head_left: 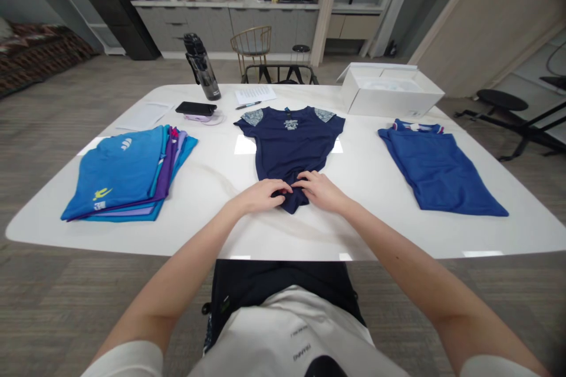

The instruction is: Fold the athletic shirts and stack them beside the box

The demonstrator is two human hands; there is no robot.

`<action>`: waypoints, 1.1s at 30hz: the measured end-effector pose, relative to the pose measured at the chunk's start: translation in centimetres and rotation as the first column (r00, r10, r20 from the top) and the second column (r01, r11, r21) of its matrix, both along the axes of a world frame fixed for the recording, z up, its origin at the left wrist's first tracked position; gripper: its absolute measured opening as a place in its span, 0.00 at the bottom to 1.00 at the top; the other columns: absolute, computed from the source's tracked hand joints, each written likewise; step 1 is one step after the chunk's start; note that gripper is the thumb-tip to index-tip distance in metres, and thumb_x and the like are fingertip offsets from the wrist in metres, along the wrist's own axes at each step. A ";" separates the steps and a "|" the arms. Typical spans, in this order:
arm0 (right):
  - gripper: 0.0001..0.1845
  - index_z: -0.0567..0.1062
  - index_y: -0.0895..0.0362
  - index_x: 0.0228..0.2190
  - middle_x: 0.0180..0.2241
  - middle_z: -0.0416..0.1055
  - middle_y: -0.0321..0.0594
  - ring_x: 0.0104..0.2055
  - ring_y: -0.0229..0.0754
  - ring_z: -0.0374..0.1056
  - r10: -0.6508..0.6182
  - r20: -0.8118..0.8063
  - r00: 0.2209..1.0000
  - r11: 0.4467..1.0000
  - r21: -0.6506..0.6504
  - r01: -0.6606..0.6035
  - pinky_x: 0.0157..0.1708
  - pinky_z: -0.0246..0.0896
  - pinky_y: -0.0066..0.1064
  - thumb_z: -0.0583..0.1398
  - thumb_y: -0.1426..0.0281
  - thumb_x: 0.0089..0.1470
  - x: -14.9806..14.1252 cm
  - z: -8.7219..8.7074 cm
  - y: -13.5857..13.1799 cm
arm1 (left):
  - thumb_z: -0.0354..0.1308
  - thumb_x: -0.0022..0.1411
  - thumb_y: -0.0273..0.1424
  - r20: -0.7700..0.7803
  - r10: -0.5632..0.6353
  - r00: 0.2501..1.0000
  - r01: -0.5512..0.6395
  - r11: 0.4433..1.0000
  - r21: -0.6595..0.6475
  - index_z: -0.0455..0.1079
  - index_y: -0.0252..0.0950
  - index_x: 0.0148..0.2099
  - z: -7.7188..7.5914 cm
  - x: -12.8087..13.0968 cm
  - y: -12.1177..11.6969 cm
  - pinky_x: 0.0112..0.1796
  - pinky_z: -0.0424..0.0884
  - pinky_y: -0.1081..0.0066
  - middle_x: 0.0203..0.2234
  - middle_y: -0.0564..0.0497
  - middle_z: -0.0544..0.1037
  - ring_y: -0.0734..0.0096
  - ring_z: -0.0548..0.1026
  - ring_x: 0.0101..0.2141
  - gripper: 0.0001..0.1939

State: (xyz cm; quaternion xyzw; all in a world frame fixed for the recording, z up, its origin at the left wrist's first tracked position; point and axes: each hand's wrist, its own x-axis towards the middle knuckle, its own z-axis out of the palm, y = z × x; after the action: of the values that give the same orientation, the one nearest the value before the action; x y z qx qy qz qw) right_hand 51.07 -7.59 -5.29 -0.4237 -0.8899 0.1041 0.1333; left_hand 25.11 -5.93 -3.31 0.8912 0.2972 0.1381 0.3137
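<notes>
A navy T-shirt [289, 144] with patterned short sleeves and a pale chest print lies on the white table [216, 188]. Its neck points away from me, and the lower end is bunched into a narrow point. My left hand [266, 194] pinches the left side of that gathered hem, fingers curled over the cloth. On the other side my right hand [322, 190] is also closed on the hem, its fingertips close to those of the left. The cloth between the thumbs and fingers is partly hidden.
Folded blue and purple garments [121, 168] form a stack at left; a folded blue shirt [442, 168] lies at right. Farther back are a phone [196, 108], a dark bottle [203, 70], a pen [248, 105], paper [256, 93] and an open white box [393, 97].
</notes>
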 end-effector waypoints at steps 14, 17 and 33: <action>0.06 0.80 0.54 0.34 0.45 0.69 0.45 0.47 0.49 0.68 -0.063 0.093 0.994 0.986 -0.146 0.076 0.49 0.64 0.38 0.61 0.72 0.56 6.8 1.9 -3.0 | 0.44 0.77 0.44 -0.328 0.102 0.939 -0.002 0.957 0.290 0.77 0.37 0.37 -1.0 -2.4 -3.3 0.41 0.66 0.65 0.35 0.48 0.78 0.64 0.75 0.39 0.25; 0.06 0.80 0.53 0.31 0.42 0.70 0.43 0.45 0.47 0.69 -0.119 0.207 0.971 0.956 -0.239 0.168 0.46 0.65 0.35 0.62 0.74 0.52 9.1 2.8 -4.5 | 0.46 0.76 0.44 -0.359 0.189 0.914 -0.056 0.935 0.350 0.74 0.37 0.36 -0.8 -2.6 -3.9 0.40 0.66 0.65 0.32 0.48 0.77 0.63 0.75 0.37 0.23; 0.15 0.74 0.53 0.37 0.38 0.75 0.42 0.39 0.46 0.72 -0.467 0.278 0.840 0.867 -0.041 0.496 0.32 0.60 0.33 0.53 0.58 0.69 5.4 0.6 -10.7 | 0.48 0.74 0.43 -0.436 0.612 0.660 -0.333 0.758 0.560 0.67 0.36 0.51 -0.9 -2.2 -10.8 0.39 0.68 0.61 0.46 0.41 0.73 0.53 0.73 0.46 0.16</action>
State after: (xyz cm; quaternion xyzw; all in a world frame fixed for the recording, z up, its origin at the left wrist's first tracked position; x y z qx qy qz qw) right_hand 56.45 -18.28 -4.71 -0.6504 -0.7571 0.0606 0.0140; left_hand 22.95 -16.74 -4.26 0.8209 0.5687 -0.0082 -0.0510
